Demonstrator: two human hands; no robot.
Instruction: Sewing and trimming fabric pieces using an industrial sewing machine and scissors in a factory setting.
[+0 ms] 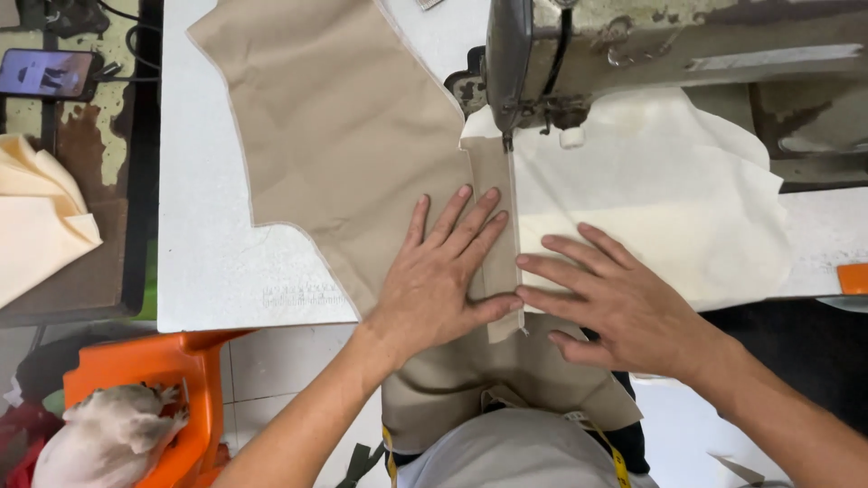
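Left hand (440, 271) lies flat, fingers spread, on the tan fabric (344, 126). Right hand (615, 294) rests open on the cream lining (660, 190), just beside the sewing machine's (633, 54) seam line.

Lit rectangular phone screen (47, 73), far left
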